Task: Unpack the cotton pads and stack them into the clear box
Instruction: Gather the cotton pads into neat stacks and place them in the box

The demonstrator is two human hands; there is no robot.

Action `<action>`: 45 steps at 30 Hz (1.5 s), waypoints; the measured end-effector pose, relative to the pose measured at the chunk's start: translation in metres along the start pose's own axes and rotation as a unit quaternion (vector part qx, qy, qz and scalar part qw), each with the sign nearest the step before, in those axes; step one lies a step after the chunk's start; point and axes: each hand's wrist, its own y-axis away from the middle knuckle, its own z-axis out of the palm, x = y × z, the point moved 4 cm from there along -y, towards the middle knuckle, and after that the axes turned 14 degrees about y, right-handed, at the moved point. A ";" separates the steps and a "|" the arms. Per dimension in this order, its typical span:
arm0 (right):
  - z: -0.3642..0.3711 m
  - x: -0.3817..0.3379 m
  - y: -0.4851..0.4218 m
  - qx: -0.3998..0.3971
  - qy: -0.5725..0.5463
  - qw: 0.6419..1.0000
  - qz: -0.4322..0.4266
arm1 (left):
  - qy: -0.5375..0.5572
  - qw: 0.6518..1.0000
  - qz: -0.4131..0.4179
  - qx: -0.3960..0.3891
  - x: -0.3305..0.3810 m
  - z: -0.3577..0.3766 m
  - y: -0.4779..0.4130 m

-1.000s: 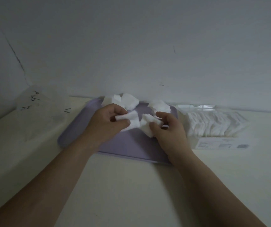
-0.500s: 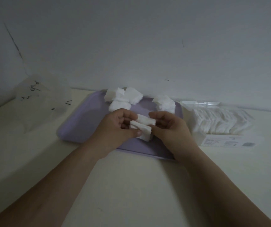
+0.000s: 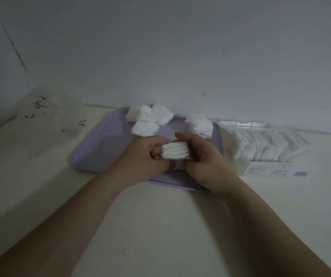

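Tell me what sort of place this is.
Probably a plain home or dorm-type counter, though that is a guess: a pale table set against a bare wall, with a lilac tray of loose pads and a clear box beside it.

Pretty dim, greyish shot with flat, soft light and no glare. Wide-angle bending at the edges, faint shadows, everything a bit soft and grainy.
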 end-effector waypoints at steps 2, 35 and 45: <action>0.004 -0.002 0.001 -0.031 -0.036 0.999 0.024 | 0.005 1.000 -0.006 -0.016 0.000 0.001 0.000; -0.182 -0.005 0.047 0.132 0.204 0.958 0.153 | -0.014 1.000 0.005 0.007 0.055 0.145 -0.045; -0.164 0.014 0.017 0.053 0.406 0.890 0.199 | 0.036 0.998 -0.050 -0.008 0.041 0.166 -0.043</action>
